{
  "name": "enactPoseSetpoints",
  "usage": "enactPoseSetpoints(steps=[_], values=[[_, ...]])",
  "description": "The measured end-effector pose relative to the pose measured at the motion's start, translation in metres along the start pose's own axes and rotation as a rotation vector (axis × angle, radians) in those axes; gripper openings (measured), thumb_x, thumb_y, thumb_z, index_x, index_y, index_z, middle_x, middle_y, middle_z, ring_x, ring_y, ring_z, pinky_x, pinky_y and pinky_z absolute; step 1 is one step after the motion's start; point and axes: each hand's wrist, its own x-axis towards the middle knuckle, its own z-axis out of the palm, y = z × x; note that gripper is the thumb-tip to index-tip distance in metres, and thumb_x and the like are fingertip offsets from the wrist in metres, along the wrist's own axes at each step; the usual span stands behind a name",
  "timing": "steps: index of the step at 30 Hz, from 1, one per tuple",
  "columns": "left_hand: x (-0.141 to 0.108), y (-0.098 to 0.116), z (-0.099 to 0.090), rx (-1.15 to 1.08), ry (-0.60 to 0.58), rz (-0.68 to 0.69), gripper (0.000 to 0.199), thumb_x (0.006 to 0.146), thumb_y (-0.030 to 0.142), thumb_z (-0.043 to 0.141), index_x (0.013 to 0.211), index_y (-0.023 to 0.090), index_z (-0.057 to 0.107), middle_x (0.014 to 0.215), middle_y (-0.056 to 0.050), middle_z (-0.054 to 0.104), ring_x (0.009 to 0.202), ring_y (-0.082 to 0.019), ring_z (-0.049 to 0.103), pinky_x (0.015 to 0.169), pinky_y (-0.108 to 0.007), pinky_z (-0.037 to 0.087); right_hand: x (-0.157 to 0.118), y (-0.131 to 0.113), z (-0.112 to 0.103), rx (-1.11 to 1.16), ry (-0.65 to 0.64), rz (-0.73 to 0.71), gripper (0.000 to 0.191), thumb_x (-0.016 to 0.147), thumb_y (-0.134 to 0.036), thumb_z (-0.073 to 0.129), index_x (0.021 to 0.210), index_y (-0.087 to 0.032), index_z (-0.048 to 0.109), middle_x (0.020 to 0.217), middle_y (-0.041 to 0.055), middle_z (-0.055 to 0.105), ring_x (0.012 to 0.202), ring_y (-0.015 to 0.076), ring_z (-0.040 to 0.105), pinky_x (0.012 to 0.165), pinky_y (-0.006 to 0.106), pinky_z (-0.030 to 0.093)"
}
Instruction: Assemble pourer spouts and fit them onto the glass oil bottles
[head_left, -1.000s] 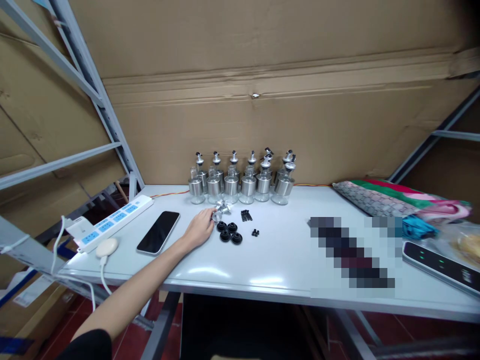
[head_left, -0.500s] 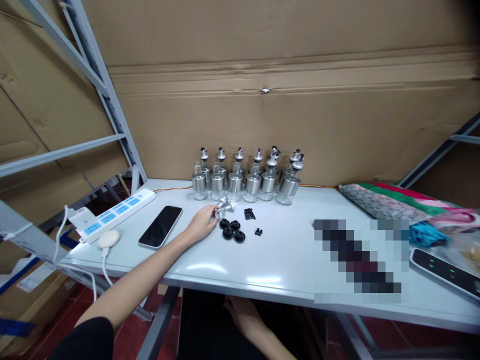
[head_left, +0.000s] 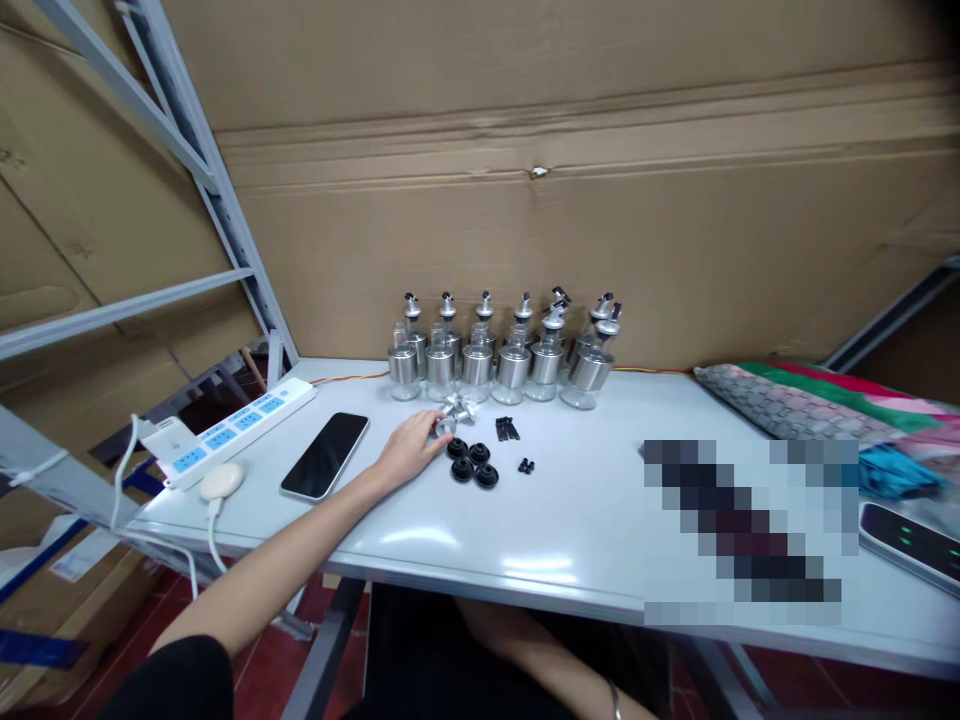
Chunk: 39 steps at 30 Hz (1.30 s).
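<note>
My left hand (head_left: 411,447) rests on the white table, its thumb and fingers closed round a silver pourer part (head_left: 445,428) at the edge of a small silver pile (head_left: 459,407). Just right of the fingertips lie several black round stoppers (head_left: 462,469). Beyond them are small black strips (head_left: 507,429) and tiny black pieces (head_left: 526,466). Behind stand two rows of glass bottles with steel sleeves (head_left: 477,368), some topped with silver pourers. My right hand (head_left: 480,617) is below the table's front edge, mostly hidden, its fingers out of sight.
To the left are a phone (head_left: 325,456), a white power strip (head_left: 244,432) and a round white charger (head_left: 222,482). A blurred-out dark object (head_left: 739,520), colourful fabric (head_left: 817,400) and a black-and-white device (head_left: 911,540) lie right. Cardboard (head_left: 570,230) stands behind.
The view has shifted slightly, so the table items appear further right. My left thumb now shows more clearly beside the silver part. My right hand has slipped further under the table edge.
</note>
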Motion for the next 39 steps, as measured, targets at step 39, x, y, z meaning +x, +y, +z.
enactPoseSetpoints(steps=[39], values=[[-0.005,0.045,0.014,-0.013,0.43,0.769,0.027,0.093,0.038,0.039,0.11,0.018,0.036,0.094,-0.007,0.051,0.062,-0.01,0.055,0.046,-0.02,0.045,-0.001,-0.036,-0.13,-0.12,0.852,0.123,0.044,0.082,-0.024,0.045,0.122,-0.01,0.057,0.069,0.0026,0.054,0.062,0.0165,0.051,0.066,0.03,0.043]])
